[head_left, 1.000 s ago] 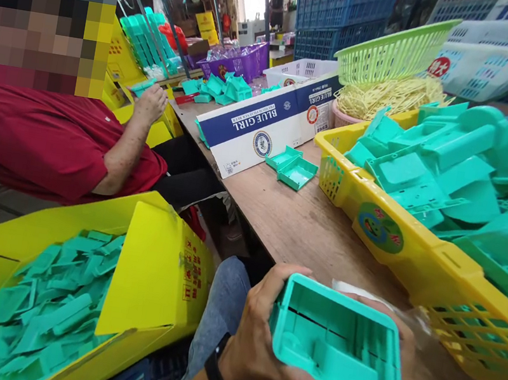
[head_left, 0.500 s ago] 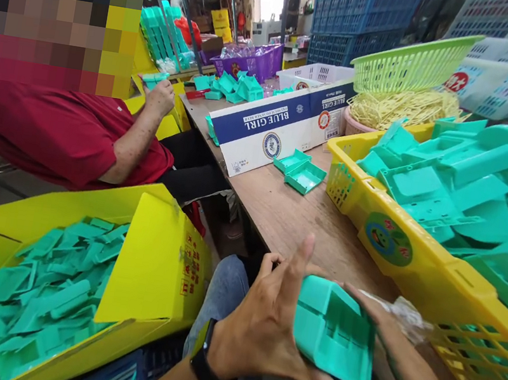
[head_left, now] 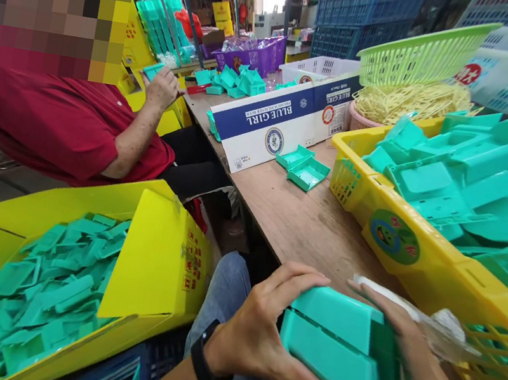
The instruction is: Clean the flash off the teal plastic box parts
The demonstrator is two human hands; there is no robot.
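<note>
2 hands (head_left: 306, 346) grip teal plastic box (head_left: 339, 351) w/ closed side up.

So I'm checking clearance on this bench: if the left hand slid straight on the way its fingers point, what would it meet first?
The left hand points right, across the teal box it holds, so past that it would probably meet the right hand on the box's far side, then perhaps the yellow crate; depth is unclear.

On my feed, a white-and-blue carton (head_left: 284, 121) lying on the surface (head_left: 306, 224) reads "BLUE GIRL", printed upside down beside a round crest. Red characters on the yellow box flap (head_left: 191, 263) are too small to read.
</note>
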